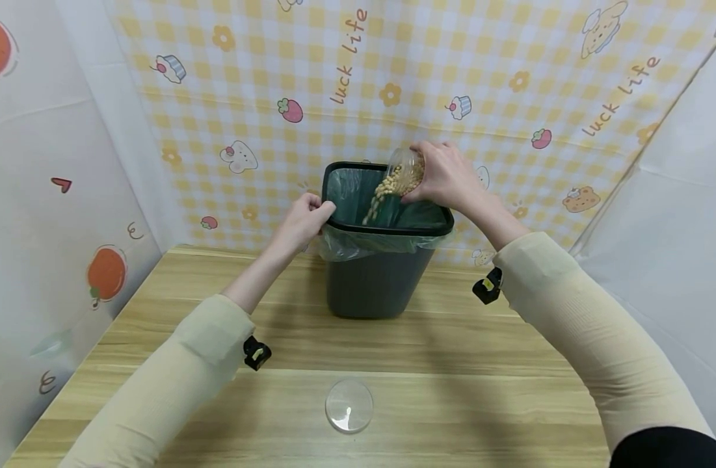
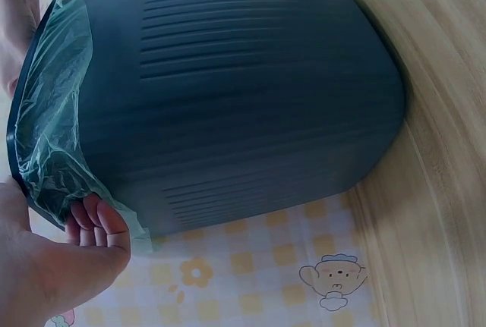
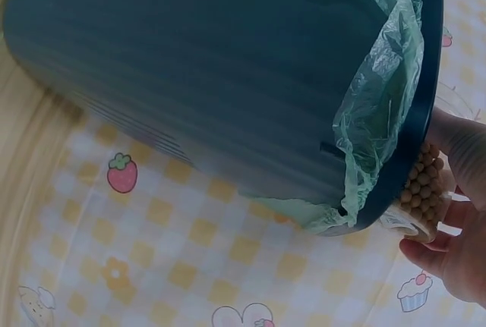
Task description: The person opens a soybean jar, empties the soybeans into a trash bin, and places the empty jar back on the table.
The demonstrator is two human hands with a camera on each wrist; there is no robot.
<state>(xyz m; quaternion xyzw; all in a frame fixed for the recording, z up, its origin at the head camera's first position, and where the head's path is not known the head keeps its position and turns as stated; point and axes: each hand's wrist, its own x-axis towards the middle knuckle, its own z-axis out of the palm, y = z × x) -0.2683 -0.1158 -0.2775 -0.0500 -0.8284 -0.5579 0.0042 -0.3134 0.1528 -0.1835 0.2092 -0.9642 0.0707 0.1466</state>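
Nearest the person, at about 6 o'clock on the wooden table point(image 1: 480, 364), lies a clear round lid point(image 1: 348, 405), flat on the wood and well apart from both hands. Both forearms, in cream sleeves point(image 1: 176, 370), reach forward past it, each with a small black clip at the cuff. Farther in, near the table's back edge at 12 o'clock, a dark grey waste bin point(image 1: 376, 279) stands upright, lined with a translucent green bag point(image 1: 358, 244) whose edge is folded out under the black rim. The left hand point(image 1: 302, 223) is at the bin's 9 o'clock side, its fingers curled over the rim and the bag's edge; the left wrist view shows the fingertips point(image 2: 95, 217) pressed against the plastic there. The right hand point(image 1: 448, 175) is above the bin's 1 o'clock corner, wrapped around a clear jar point(image 1: 406, 170) tipped mouth-down toward the opening. Pale yellow beans point(image 1: 389, 185) fill the jar's lower part and spill in a stream into the bag. Behind everything hangs a yellow checked cloth point(image 1: 393, 78) printed with strawberries, cupcakes and flowers.
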